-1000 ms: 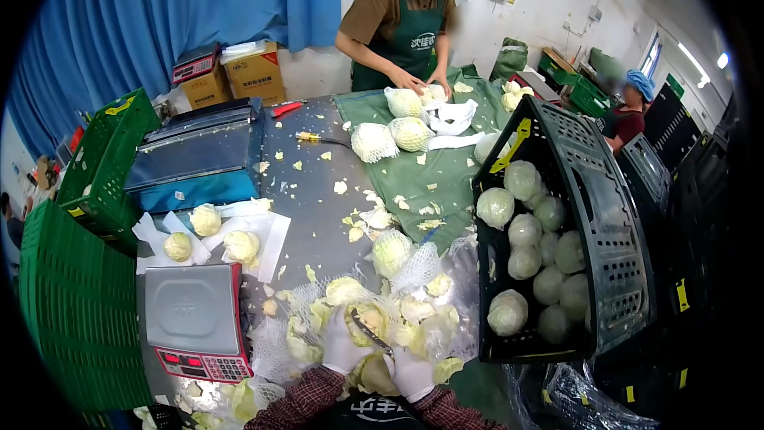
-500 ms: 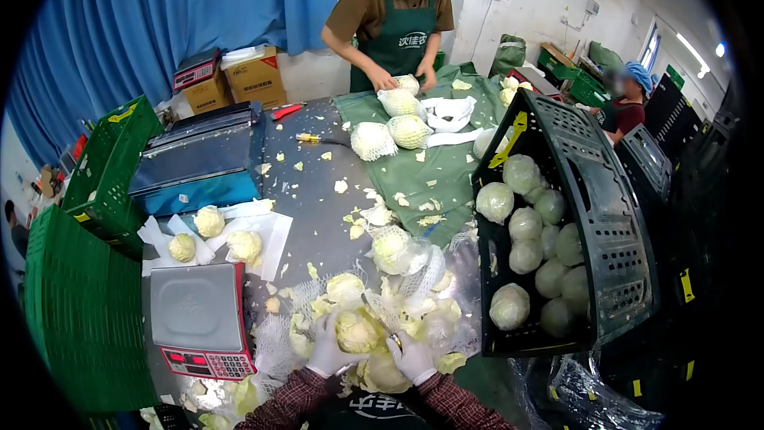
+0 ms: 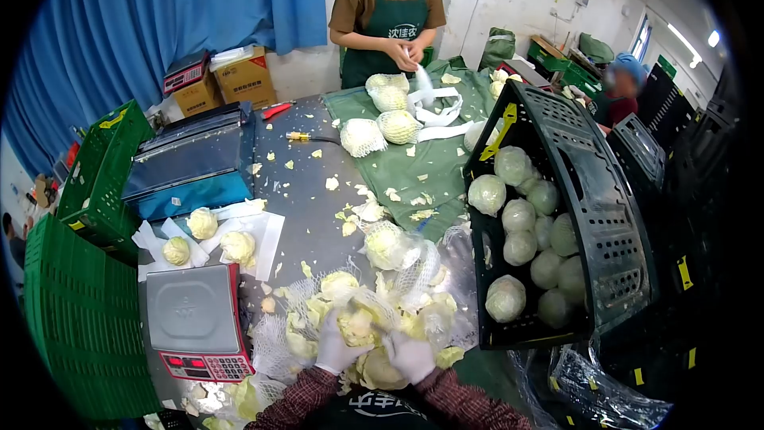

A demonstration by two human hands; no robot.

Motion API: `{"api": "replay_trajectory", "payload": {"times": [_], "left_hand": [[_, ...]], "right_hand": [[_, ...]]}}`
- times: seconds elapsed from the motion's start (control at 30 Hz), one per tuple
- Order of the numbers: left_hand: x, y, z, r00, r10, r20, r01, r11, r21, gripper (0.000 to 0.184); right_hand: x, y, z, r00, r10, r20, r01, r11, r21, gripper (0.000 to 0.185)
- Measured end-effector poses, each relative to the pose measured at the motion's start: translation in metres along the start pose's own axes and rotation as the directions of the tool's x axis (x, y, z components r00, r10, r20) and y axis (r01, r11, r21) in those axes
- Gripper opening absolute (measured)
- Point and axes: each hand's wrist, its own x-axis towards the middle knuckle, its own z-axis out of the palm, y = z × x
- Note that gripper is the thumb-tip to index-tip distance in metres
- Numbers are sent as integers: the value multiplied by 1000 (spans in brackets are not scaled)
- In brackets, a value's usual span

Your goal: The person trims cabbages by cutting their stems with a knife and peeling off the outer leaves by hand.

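Note:
My gloved left hand point(image 3: 337, 350) is wrapped round the left side of a pale cabbage head point(image 3: 356, 327), its cut base turned up. My gloved right hand point(image 3: 411, 357) is closed on a knife point(image 3: 383, 328), which is smeared by motion and mostly hidden against the cabbage. Loose outer leaves point(image 3: 377, 372) lie just below my hands. Beyond them, another cabbage point(image 3: 383, 245) sits partly in white mesh netting point(image 3: 422, 277), among more leaves and trimmings.
A black crate point(image 3: 532, 342) with wrapped cabbages stands at right. At left are a scale point(image 3: 195, 310), small cabbages point(image 3: 237, 247) on white paper and green crates point(image 3: 83, 318). Across the table, a co-worker point(image 3: 390, 24) handles white netting behind netted cabbages point(image 3: 363, 137). A yellow-handled knife point(image 3: 301, 137) lies mid-table.
My right hand and the knife have shifted slightly against the cabbage. The co-worker's hands have risen off the netted cabbages and now hold white netting. The whole view has shifted a little.

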Motion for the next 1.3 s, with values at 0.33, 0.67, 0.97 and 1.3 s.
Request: {"api": "replay_trajectory", "payload": {"times": [0.33,0.67,0.97,1.3], "left_hand": [[-22,-6,-51,920,-138,368,71,979,190,110],[-5,16,-13,998,64,-3,-64,991,-119,105],[11,13,2,999,-32,37,25,986,164,112],[14,6,8,998,-31,63,25,995,97,110]], "right_hand": [[-4,-3,16,965,194,176,-247,899,362,36],[-23,-9,-4,985,170,30,-172,953,249,43],[-24,-12,-10,997,-25,79,22,999,33,55],[4,-2,-1,1000,10,21,-12,997,74,54]]}}
